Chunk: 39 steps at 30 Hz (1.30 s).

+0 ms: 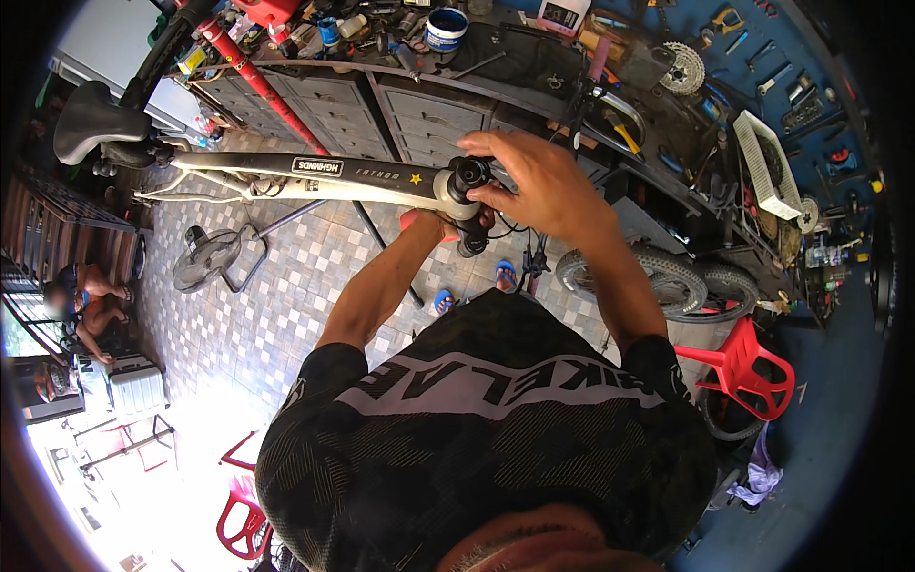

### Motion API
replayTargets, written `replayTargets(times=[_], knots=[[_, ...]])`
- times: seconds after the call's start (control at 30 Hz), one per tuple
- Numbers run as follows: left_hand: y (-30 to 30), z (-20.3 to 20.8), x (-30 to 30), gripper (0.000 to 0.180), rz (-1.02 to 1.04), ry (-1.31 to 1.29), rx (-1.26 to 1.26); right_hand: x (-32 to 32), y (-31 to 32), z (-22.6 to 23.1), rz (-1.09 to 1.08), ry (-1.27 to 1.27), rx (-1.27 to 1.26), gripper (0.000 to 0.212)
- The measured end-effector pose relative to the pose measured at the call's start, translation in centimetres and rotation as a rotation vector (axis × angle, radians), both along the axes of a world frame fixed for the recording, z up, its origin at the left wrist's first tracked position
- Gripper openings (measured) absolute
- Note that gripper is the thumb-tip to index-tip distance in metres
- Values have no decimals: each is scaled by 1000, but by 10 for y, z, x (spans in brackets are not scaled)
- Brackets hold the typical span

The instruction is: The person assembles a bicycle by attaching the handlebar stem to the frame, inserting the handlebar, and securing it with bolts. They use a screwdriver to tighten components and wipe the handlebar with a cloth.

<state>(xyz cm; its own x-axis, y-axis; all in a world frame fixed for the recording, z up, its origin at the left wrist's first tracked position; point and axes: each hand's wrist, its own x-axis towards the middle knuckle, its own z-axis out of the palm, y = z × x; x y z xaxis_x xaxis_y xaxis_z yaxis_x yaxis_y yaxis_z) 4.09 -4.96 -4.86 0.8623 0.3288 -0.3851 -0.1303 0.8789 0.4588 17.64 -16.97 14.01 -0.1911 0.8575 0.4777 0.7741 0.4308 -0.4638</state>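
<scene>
A bicycle frame, black on top and cream below, hangs level ahead of me with its head tube to the right. A round black headset with a dark steerer end sits in the head tube's top. My right hand curls round the headset from the right, thumb on the near side and index finger on the far side. My left hand reaches under the head tube. Its fingers wrap round the black fork just below and are mostly hidden by the frame.
A red repair-stand post rises at the left, near the black saddle. A cluttered workbench runs along the far side. A fan stands on the tiled floor, bicycle wheels and a red chair at right. A person sits far left.
</scene>
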Motion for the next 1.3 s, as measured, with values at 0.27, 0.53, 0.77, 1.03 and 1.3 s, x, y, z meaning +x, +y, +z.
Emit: replayTargets(times=[0.27, 0.53, 0.77, 1.03, 1.3], knots=[[8, -27, 6, 25, -65, -47, 151, 8, 13, -10, -12, -101, -164, 66], [20, -84, -2, 96, -32, -71, -111, 26, 6, -48, -108, -124, -199, 94], [8, -99, -10, 62, 13, -288, -31, 66, -28, -133, -360, 284, -228, 73], [-12, -111, -8, 32, 283, -289, 136, 173, -65, -332, -1017, 802, -575, 57], [-23, -76, -18, 37, 476, -114, -99, 147, -10, -395, -925, 1360, -629, 37]])
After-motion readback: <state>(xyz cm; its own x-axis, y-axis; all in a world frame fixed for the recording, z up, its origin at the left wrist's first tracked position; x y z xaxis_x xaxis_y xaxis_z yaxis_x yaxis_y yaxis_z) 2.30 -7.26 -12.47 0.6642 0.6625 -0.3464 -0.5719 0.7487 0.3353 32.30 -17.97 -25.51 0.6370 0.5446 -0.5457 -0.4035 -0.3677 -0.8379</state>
